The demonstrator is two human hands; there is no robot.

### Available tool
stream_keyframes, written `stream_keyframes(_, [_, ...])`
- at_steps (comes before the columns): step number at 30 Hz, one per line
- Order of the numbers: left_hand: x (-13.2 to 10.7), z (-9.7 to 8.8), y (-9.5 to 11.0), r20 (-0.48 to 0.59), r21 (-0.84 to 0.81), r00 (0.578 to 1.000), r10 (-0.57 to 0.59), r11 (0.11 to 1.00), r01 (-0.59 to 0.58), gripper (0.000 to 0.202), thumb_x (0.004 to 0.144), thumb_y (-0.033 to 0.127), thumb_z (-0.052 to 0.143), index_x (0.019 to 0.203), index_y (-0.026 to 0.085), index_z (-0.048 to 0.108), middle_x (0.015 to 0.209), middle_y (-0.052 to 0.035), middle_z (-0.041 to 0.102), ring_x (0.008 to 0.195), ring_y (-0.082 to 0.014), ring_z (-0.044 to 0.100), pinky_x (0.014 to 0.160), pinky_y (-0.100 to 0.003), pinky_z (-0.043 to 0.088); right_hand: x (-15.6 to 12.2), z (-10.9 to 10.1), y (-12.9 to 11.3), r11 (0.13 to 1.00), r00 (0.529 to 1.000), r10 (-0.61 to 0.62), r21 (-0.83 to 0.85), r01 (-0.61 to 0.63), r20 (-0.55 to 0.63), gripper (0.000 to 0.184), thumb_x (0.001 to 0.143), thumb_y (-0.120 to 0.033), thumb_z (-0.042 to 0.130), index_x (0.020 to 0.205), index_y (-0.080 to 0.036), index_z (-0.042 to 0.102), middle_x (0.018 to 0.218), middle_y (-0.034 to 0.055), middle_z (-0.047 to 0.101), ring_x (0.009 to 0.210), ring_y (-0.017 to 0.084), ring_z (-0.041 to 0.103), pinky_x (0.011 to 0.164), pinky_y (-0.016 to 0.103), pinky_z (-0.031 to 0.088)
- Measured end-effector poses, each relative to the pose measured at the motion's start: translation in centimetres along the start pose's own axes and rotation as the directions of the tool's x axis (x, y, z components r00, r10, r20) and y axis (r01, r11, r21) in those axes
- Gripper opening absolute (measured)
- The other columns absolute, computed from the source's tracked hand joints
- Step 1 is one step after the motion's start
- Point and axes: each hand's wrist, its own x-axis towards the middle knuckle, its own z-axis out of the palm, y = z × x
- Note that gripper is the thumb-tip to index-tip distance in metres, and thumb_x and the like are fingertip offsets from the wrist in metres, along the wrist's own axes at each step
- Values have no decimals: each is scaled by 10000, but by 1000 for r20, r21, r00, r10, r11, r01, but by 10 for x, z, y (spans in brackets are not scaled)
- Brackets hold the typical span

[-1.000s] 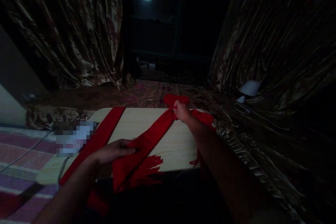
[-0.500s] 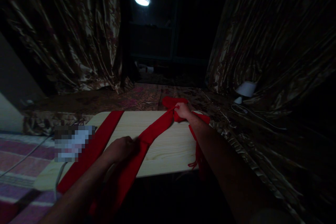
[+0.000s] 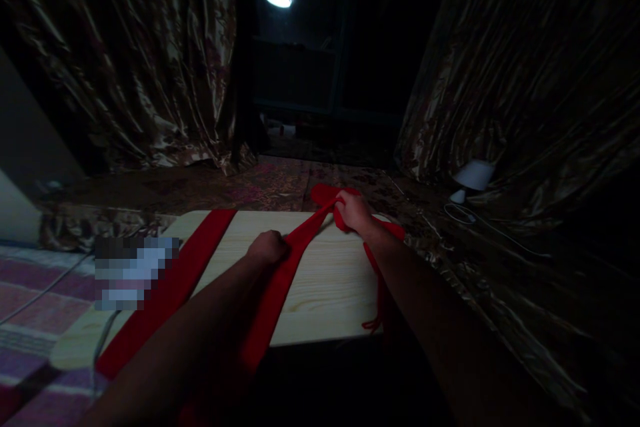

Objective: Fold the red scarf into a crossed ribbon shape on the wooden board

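A long red scarf (image 3: 273, 290) with fringed ends lies across a pale wooden table (image 3: 327, 280). My left hand (image 3: 269, 246) is closed round one band of the scarf near the table's middle. My right hand (image 3: 353, 210) grips a bunched part of the same scarf at the table's far right corner. The band between my hands runs taut. Another red band (image 3: 167, 290) lies flat along the table's left side. A fringed end (image 3: 376, 310) hangs off the right edge.
A blurred-out object (image 3: 131, 271) sits at the table's left edge, with a cable (image 3: 100, 353) below it. Shiny patterned curtains (image 3: 130, 60) hang left and right. A small white lamp (image 3: 471, 178) and a cord lie on the floor at right. A striped rug (image 3: 35, 300) covers the left floor.
My left hand has slid forward along the scarf toward my right hand and closed into a fist. The fringed end in front of me has dropped below the table edge.
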Motion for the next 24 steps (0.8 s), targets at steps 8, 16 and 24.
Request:
stream_keyframes(8, [37,-8,-37,-159,-153,959,-234,966,210,288,761,394,632,922,159,672,928,-226,742,900,-340,719,653,-325,493,-15,-2,8,923,917,-196,-251,293,348,205,941,-259,559,1118,-213,651,1174,102,675,1035,238,649,869,314,460])
stream_keyframes(16, [50,-7,-59,-211,-308,934,-289,926,217,246,822,377,597,932,161,635,955,-193,735,878,-297,701,685,-320,481,-9,17,1,920,950,-102,-335,203,294,333,960,-120,413,1216,-181,616,1165,164,682,1039,251,671,880,337,494])
stream_keyframes(24, [41,2,-68,-311,-601,889,-336,794,90,232,767,259,592,993,205,597,703,-34,666,628,-201,613,591,-276,444,7,39,-2,930,910,29,-344,127,414,246,906,-217,591,1104,-126,707,1069,222,724,1053,299,689,920,379,503])
